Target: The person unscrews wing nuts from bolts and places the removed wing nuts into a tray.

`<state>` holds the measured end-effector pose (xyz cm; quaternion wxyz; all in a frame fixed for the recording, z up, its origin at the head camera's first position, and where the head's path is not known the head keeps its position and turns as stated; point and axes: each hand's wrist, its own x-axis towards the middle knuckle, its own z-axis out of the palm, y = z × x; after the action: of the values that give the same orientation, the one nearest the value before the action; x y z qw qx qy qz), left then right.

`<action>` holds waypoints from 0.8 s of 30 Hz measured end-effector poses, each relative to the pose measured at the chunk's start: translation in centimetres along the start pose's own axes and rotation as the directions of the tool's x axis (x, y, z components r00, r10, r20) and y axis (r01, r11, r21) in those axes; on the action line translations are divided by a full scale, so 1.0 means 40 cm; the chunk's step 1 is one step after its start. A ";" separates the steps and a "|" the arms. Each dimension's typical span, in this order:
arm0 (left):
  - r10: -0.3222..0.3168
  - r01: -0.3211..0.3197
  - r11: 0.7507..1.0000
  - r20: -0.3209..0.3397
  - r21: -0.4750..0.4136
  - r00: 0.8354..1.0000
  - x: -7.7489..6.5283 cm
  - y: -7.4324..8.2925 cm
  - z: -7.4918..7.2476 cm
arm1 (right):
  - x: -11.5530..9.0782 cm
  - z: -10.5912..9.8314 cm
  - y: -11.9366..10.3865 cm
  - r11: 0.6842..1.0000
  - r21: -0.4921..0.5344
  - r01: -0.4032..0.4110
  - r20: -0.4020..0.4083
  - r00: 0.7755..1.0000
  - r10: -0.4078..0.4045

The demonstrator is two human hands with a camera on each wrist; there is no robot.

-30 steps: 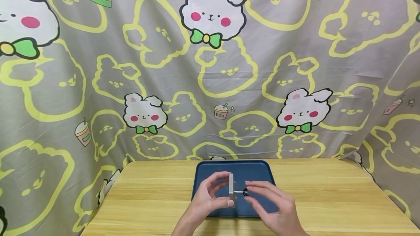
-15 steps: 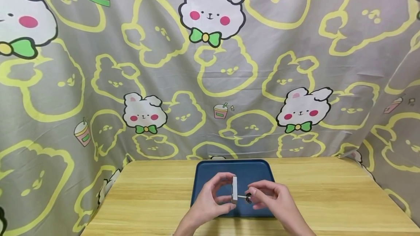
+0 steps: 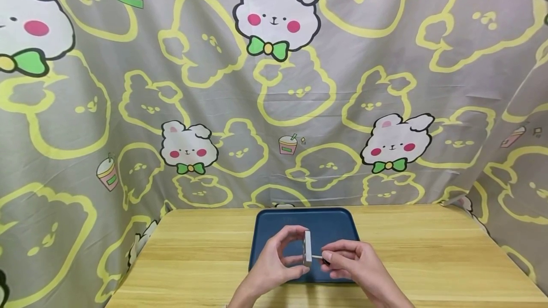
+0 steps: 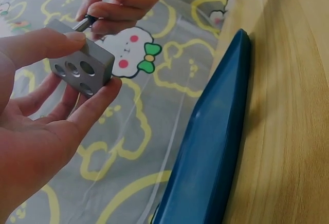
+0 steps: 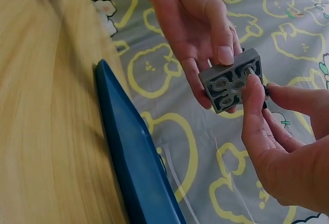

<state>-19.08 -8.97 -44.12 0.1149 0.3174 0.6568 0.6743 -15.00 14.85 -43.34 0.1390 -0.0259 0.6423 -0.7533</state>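
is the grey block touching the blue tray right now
Apart. The left wrist view shows the gap: the grey block is held up, with patterned cloth visible between it and the blue tray.

grey block (image 3: 307,250) | round holes on one face, dark recesses on the other | held upright, edge-on in head view, raised above blue tray (image 3: 295,218) near its middle | screw (image 3: 317,256): silver shaft, dark head | held nearly level, shaft toward block, insertion unclear | above tray, right of middle
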 end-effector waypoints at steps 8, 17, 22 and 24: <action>-0.008 0.008 1.000 0.003 -0.009 1.000 0.002 -0.004 0.000 | -0.003 -0.004 -0.004 1.000 0.009 0.018 -0.004 1.000 -0.018; -0.031 0.031 0.999 -0.024 -0.016 0.999 0.001 0.004 0.001 | -0.009 0.009 -0.007 0.990 -0.093 0.107 -0.028 0.994 -0.110; -0.038 0.037 0.999 -0.035 -0.014 0.999 0.001 0.004 0.001 | -0.012 0.020 -0.003 0.964 -0.179 0.195 -0.057 0.976 -0.208; -0.041 0.040 0.999 -0.037 -0.015 0.998 0.002 0.003 0.000 | -0.014 0.026 -0.001 0.950 -0.210 0.230 -0.067 0.966 -0.249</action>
<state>-19.11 -8.96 -43.99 0.1184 0.2906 0.6603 0.6822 -14.26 14.01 -43.05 0.0133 -0.0825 0.7129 -0.6963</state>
